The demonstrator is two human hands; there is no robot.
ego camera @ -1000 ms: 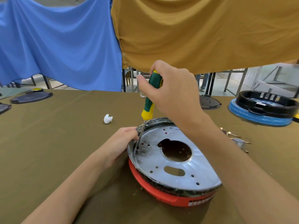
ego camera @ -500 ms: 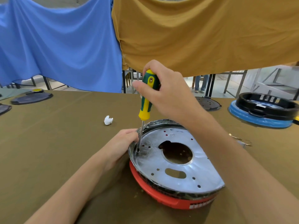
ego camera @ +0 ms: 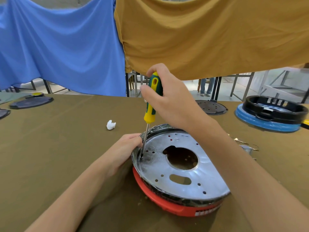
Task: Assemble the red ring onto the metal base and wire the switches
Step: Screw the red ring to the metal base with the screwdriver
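On the olive-clothed table [ego camera: 58, 148], the metal base [ego camera: 180, 164] sits atop the red ring [ego camera: 167, 205] as the right hand [ego camera: 168, 101] grips a screwdriver [ego camera: 150, 108] at a rim screw, left hand [ego camera: 123, 148] fingers curled on the rim; steady downward turning seems next.

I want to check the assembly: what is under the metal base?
Under the metal base sits the red ring, showing along its near edge. Through the big centre hole only dark space appears; any screws or wiring below are covered.
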